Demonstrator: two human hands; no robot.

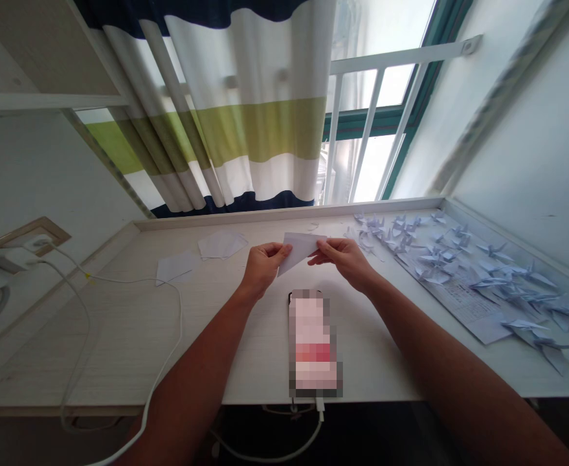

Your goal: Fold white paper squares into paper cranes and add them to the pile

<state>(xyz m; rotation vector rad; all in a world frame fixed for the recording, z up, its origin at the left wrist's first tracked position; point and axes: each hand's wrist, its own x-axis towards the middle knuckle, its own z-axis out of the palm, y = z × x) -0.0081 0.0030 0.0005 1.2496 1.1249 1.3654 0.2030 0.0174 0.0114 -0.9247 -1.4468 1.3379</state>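
A folded piece of white paper [300, 249] is held in the air above the middle of the pale wooden desk [119, 323]. My left hand [262, 265] pinches its left corner and my right hand [343, 257] pinches its upper right edge. Both hands are closed on the paper. A phone [313, 340] lies flat on the desk just below them, with a cable at its near end.
Several folded paper cranes [459, 265] lie spread over the right side of the desk on a sheet. Loose white paper sheets [221, 244] lie at the back left. A white charging cable [167, 323] runs from a wall socket [19, 249] across the left side. A striped curtain [245, 110] and a window are behind.
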